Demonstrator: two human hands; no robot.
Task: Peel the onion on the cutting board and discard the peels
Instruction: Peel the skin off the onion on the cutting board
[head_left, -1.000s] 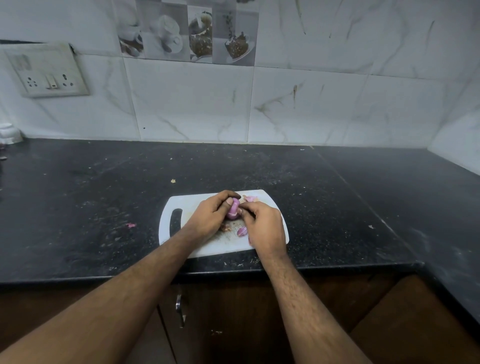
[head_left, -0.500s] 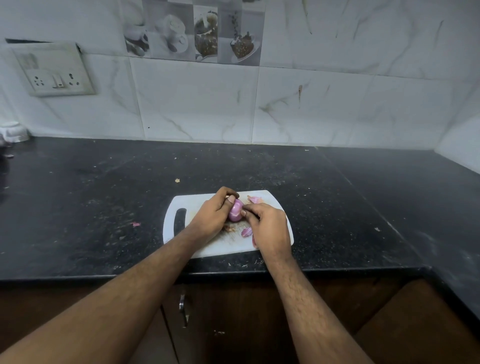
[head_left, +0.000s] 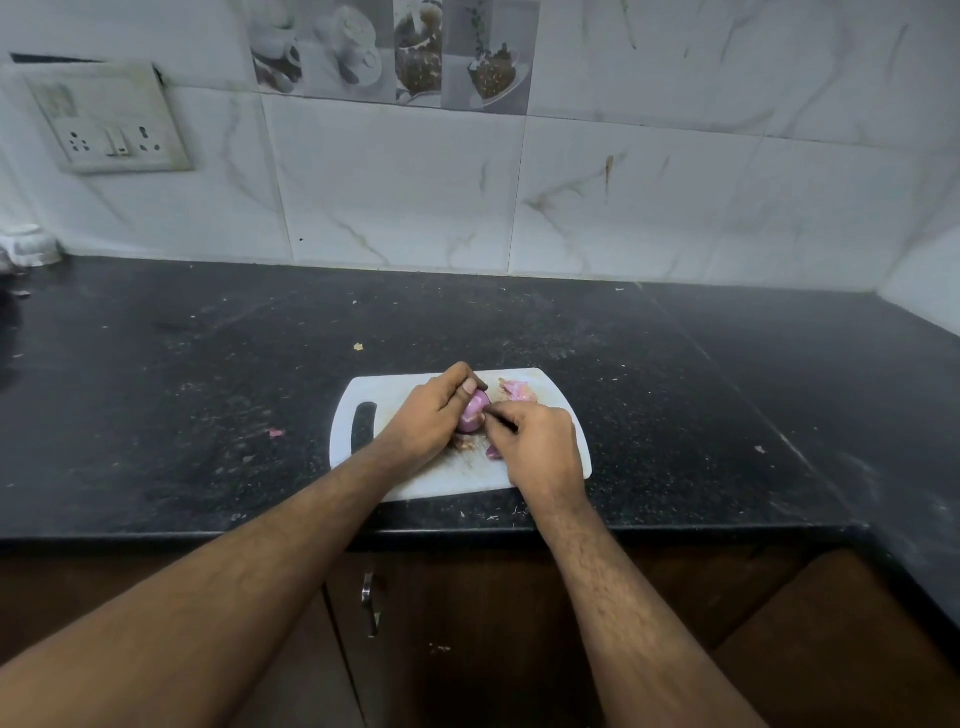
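A small purple onion (head_left: 474, 415) sits over the white cutting board (head_left: 384, 395) near the counter's front edge. My left hand (head_left: 428, 418) grips the onion from the left, fingers curled over its top. My right hand (head_left: 537, 441) is at the onion's right side, its fingertips pinching at the skin there. Loose pink peels (head_left: 517, 391) lie on the board's far right corner. Another peel piece (head_left: 493, 452) lies just below the onion, between my hands.
The black stone counter (head_left: 208, 389) carries small scraps, among them a pink peel bit (head_left: 275, 432) left of the board. A switch plate (head_left: 111, 122) is on the tiled wall. A white object (head_left: 28, 245) stands far left. Wooden cabinet doors (head_left: 467, 623) are below.
Both hands stay on the onion. My right fingertips have shifted slightly on its right side, and the onion has turned a little in my left hand.
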